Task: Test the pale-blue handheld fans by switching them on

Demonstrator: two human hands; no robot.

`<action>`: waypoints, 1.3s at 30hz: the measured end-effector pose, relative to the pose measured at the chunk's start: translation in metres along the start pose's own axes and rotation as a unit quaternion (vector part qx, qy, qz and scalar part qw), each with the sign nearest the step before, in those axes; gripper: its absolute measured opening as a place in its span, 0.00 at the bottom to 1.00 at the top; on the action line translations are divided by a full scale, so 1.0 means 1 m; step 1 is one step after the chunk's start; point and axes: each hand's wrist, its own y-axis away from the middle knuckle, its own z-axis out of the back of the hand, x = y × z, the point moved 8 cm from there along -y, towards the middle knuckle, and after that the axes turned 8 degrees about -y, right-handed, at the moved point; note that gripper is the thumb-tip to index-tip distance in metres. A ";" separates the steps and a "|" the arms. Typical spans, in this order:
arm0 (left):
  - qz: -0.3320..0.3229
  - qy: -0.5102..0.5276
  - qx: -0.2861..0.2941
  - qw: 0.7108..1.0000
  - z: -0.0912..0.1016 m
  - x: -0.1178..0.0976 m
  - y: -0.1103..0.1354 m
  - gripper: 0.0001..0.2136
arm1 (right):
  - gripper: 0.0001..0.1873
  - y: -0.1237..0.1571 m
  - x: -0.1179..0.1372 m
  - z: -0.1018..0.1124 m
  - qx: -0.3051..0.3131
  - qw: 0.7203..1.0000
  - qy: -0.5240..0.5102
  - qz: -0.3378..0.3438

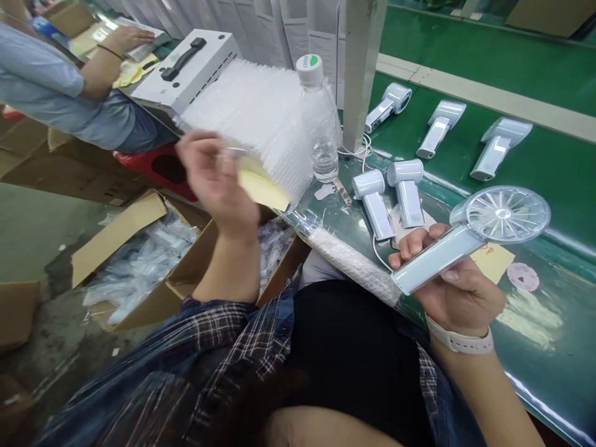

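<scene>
Right hand: grip wrapped round the handle of a handheld fan; fan head tilted up and to the right, held over the near edge of the bench, clear of its surface.
Left hand: raised at the near end of the stack of bubble-wrap bags; motion-blurred. Fingers curled, seemingly pinching the edge of one bag; I cannot tell for certain that anything is gripped.
Stack: leans against a white case with a black handle; water bottle stands touching its right side.
Bench, elsewhere: two more fans lie side by side just beyond the held one; three others lie well apart on the green belt.
Floor, left: open cartons holding bagged items.
Co-worker: a second person's arm at the far left, occupied with other things.
Judgement, step in hand: separating a single bag from the stack.
Technique note: peel from one corner only, so that neighbouring bags stay put; mind the bottle alongside.
Technique note: keep the fan held by the handle, away from the vanes.
</scene>
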 end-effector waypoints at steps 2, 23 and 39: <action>-0.172 0.162 0.207 0.950 -0.043 -0.086 0.046 0.04 | 0.17 0.002 -0.003 -0.002 -0.004 1.000 0.010 -0.006; -0.289 0.104 0.219 0.926 -0.066 -0.092 0.074 0.04 | 0.21 0.002 -0.028 0.005 -0.014 0.996 0.017 -0.085; -0.310 0.155 0.502 0.792 -0.121 -0.124 0.164 0.13 | 0.11 0.012 -0.026 0.035 -0.129 0.991 0.015 -0.002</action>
